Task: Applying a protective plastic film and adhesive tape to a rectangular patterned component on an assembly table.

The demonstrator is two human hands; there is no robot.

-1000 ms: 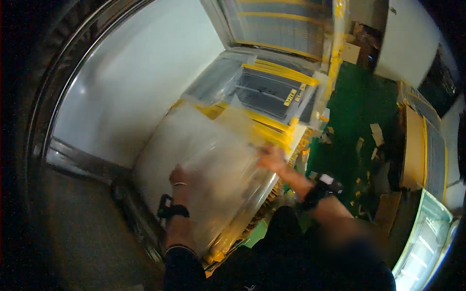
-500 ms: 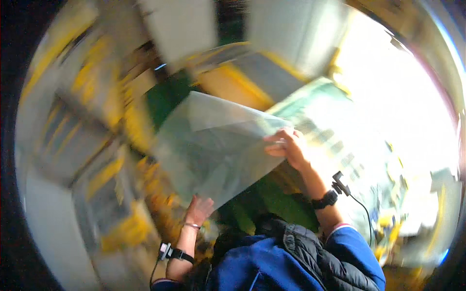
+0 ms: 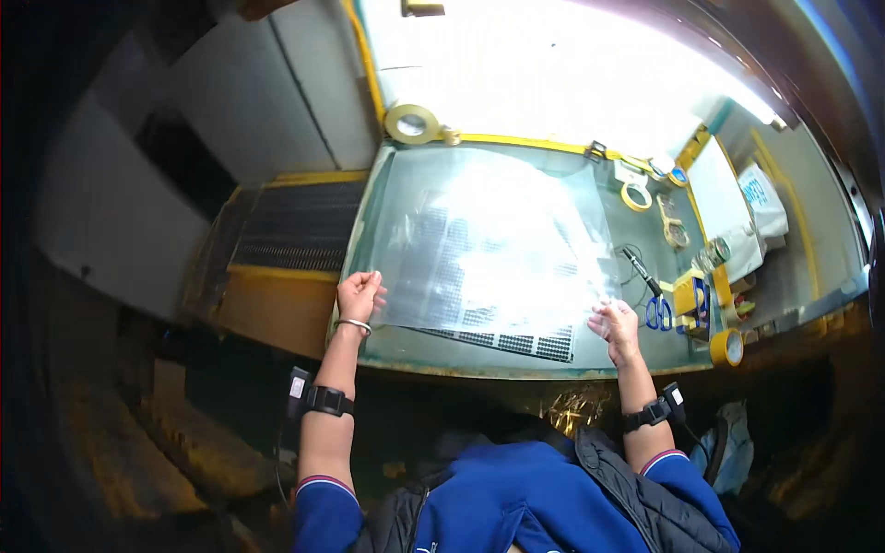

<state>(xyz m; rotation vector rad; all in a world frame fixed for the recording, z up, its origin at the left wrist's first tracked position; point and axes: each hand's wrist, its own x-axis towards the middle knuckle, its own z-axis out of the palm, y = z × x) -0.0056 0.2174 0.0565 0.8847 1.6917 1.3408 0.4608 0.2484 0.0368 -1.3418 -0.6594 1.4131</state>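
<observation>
A large clear plastic sheet (image 3: 406, 221) stretches between my hands over the worktable (image 3: 406, 352), glare whitening its middle. My left hand (image 3: 361, 297) pinches its near left corner. At the near right corner, my right hand (image 3: 615, 327) has its fingers closed on the sheet. Below the clear sheet lies a film printed with black grid patterns (image 3: 553, 347); its near edge sticks out uncovered. Whether the two sheets touch is hard to tell through the glare.
Tape rolls (image 3: 411, 123) stand at the far left corner. Along the right side are a yellow tape ring (image 3: 636, 196), a black pen-like tool (image 3: 642, 271), blue-handled scissors (image 3: 658, 311), a jar (image 3: 712, 253) and another tape roll (image 3: 726, 347). A dark ribbed rack (image 3: 300, 226) adjoins the left side.
My view has turned toward the lit worktable. The clear sheet, earlier tilted in the air with my left palm spread against it, now spans level above the printed film, with both hands at its near corners.
</observation>
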